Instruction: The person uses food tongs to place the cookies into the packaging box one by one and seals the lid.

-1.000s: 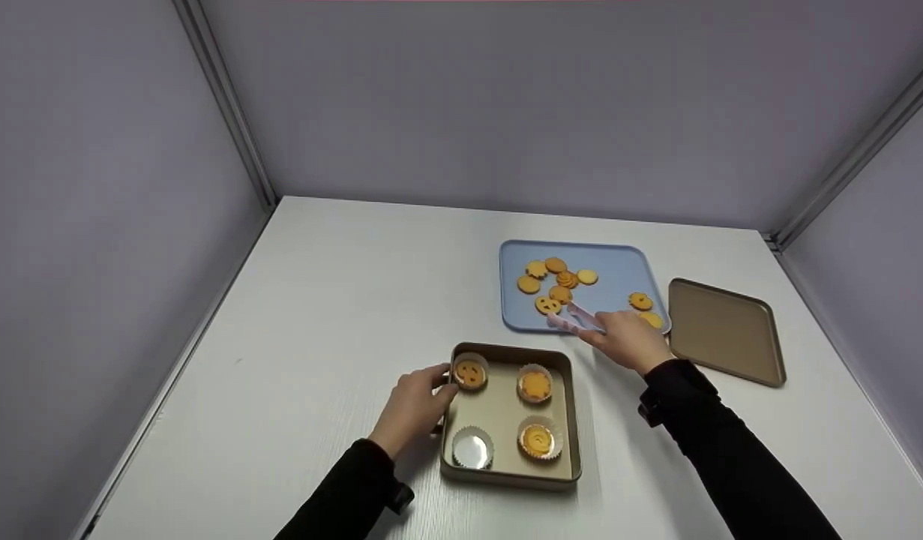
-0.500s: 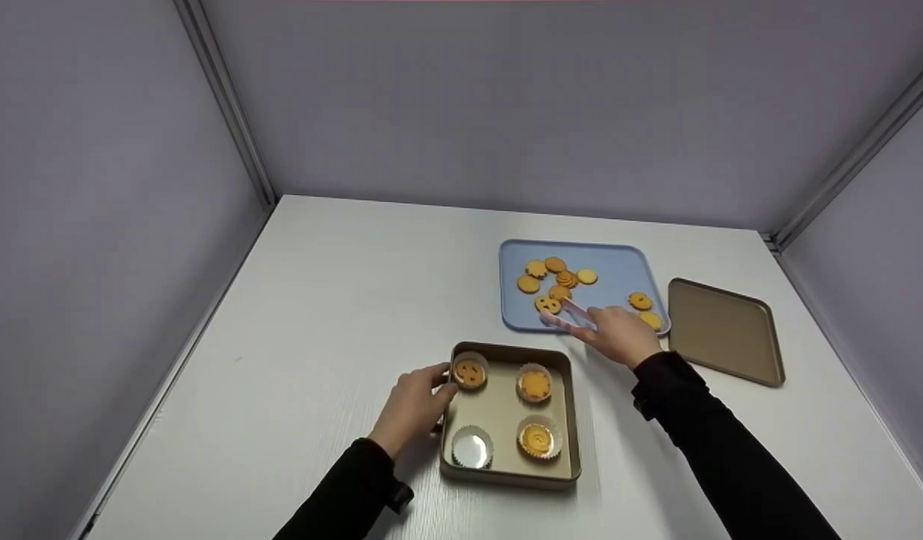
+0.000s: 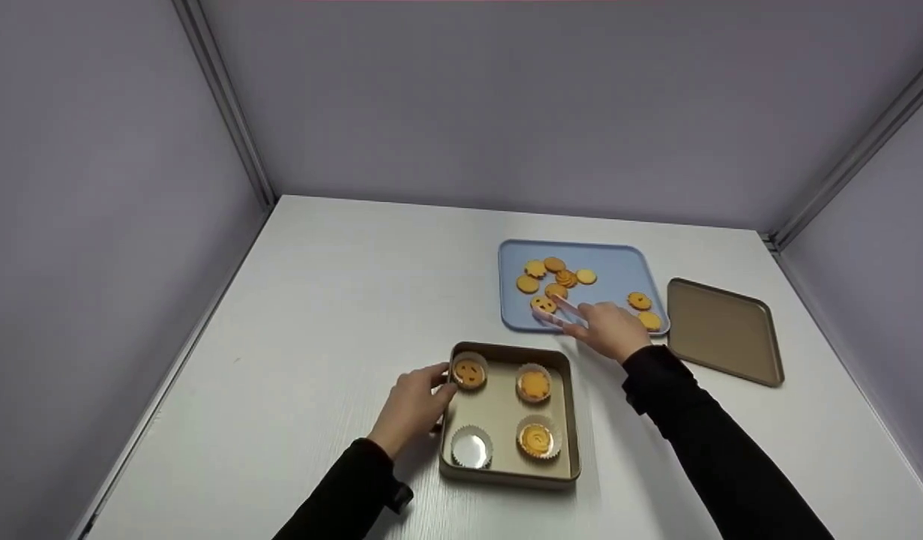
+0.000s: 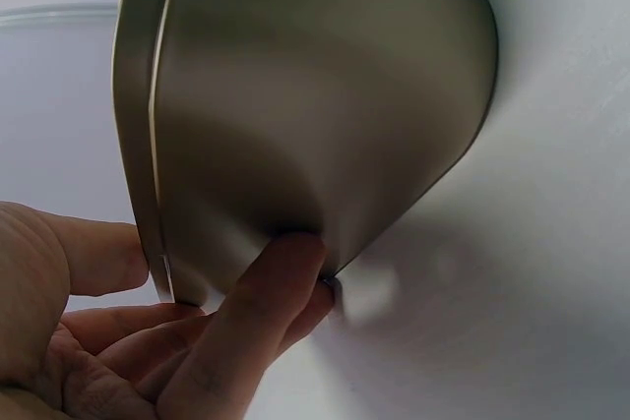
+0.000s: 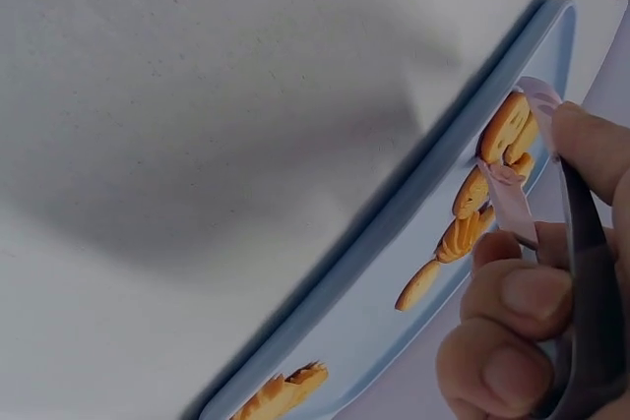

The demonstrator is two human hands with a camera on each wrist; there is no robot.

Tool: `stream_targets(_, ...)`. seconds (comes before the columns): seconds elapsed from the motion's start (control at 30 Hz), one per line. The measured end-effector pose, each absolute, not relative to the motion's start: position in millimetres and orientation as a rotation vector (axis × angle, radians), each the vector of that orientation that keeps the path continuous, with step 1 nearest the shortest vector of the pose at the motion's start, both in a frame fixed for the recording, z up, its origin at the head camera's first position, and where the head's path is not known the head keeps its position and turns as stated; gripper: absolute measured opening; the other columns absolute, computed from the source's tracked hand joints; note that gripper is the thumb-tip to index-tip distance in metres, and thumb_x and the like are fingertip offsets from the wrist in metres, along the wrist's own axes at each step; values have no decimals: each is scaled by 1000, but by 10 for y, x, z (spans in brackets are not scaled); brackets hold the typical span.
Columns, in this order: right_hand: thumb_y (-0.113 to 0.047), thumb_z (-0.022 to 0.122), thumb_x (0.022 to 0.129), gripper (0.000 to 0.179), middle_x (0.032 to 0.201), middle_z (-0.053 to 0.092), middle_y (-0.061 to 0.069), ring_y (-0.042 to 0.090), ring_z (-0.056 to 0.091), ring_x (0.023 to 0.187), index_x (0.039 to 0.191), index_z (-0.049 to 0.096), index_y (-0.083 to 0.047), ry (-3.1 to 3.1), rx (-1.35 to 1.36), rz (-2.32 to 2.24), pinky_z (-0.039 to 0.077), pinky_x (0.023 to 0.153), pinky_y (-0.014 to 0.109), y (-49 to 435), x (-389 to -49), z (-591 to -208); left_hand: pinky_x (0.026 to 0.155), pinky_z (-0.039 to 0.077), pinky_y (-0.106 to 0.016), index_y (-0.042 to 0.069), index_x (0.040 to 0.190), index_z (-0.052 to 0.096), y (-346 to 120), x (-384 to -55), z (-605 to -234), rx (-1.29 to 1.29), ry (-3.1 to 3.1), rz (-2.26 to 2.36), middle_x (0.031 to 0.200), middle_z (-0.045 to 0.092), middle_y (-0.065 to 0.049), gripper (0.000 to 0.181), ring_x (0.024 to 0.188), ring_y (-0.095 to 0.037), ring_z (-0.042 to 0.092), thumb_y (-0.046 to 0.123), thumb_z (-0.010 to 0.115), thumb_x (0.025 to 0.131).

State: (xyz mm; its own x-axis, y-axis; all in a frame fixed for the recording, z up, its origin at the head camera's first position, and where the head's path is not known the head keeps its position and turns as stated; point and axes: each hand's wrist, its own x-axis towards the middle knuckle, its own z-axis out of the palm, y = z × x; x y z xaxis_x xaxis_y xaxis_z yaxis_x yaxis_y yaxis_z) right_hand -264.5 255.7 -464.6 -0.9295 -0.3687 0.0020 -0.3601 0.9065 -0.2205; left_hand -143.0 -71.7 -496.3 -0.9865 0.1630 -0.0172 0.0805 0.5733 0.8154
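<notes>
On the left side of a rectangular gold-brown tin (image 3: 498,420), my left hand (image 3: 412,409) holds the wall near its far corner. The left wrist view shows the thumb at the rim and the fingertips (image 4: 300,253) against the outer side. My right hand (image 3: 611,330) grips tongs (image 3: 555,319) with pink tips over the blue tray (image 3: 618,262). Their spread tips stand on either side of a round cookie with holes (image 3: 543,304), near the tray's front edge. Inside the tin, three fluted cups hold a cookie each; another fluted cup (image 3: 471,448), at the near left, is empty.
Several more cookies lie on the blue tray, most grouped left of its middle, with a scalloped cookie (image 3: 639,301) and a pale one (image 3: 648,322) at its right. A flat brown lid-like tray (image 3: 723,330) lies to the right. Grey walls (image 3: 506,105) border the white table.
My right hand has moved the tongs left and slightly away from me, so that their tips now flank the holed cookie. My left hand and the tin have kept their place.
</notes>
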Motion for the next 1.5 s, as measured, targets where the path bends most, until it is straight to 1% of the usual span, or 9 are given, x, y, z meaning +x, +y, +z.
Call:
stream_targets(0.13,-34,64,101,40,98,71,24,43,68,91,113,69,3,3047,-610,-329,55,83,58,2532,-2658,-4644,97,54,-50,1,139,62,-716,-1429,-4957,200,2701,1408,122,72,-20,42,113,-34,69,15,64,100)
stream_targets(0.23,-33,65,100,36,94,71,22,41,69,88,107,69,2,3059,-632,-325,55,80,57,2529,-2666,-4653,96,55,-50,1,139,62,-717,-1429,-4965,208,2711,1404,120,72,-19,41,108,-33,70,14,64,99)
stream_targets(0.33,-32,66,100,34,92,71,21,40,69,86,106,70,1,3071,-645,-329,55,79,56,2540,-2665,-4671,92,55,-48,2,138,63,-721,-1435,-4972,221,2723,1395,119,73,-18,41,100,-28,70,14,64,99)
stream_targets(0.53,-31,68,99,30,86,70,17,37,68,81,102,70,-1,3117,-705,-334,55,74,53,2586,-2632,-4718,96,54,-49,1,139,62,-724,-1435,-4973,211,2706,1404,121,72,-19,42,109,-31,69,14,63,99)
stream_targets(0.73,-28,69,98,26,81,67,14,35,66,76,102,69,-2,3169,-822,-312,52,68,49,2680,-2597,-4778,91,56,-47,1,141,60,-719,-1428,-4975,197,2678,1415,123,72,-19,43,106,-30,70,14,63,100)
stream_targets(0.87,-27,70,98,27,82,68,15,36,67,76,104,69,-1,3179,-839,-348,53,68,50,2748,-2587,-4806,92,56,-46,1,141,60,-719,-1432,-4974,199,2677,1418,122,72,-19,43,109,-30,70,14,63,100)
stream_targets(1.2,-29,70,98,44,109,73,22,40,70,97,131,66,-1,3231,-898,-415,57,83,55,2822,-2443,-4744,91,58,-45,2,139,62,-733,-1429,-4980,192,2673,1435,123,71,-21,41,113,-34,68,13,63,100)
stream_targets(1.33,-29,71,97,45,108,73,21,38,71,90,132,66,-2,3266,-988,-413,58,76,52,2792,-2338,-4661,89,59,-43,1,139,62,-748,-1429,-4981,199,2665,1450,123,71,-21,41,112,-34,69,13,63,100)
stream_targets(1.5,-27,76,92,44,95,73,14,28,68,69,129,68,-3,3289,-1196,-416,55,58,41,2712,-2196,-4560,90,59,-43,0,140,60,-763,-1432,-4981,206,2649,1456,124,70,-22,42,113,-35,68,13,63,100)
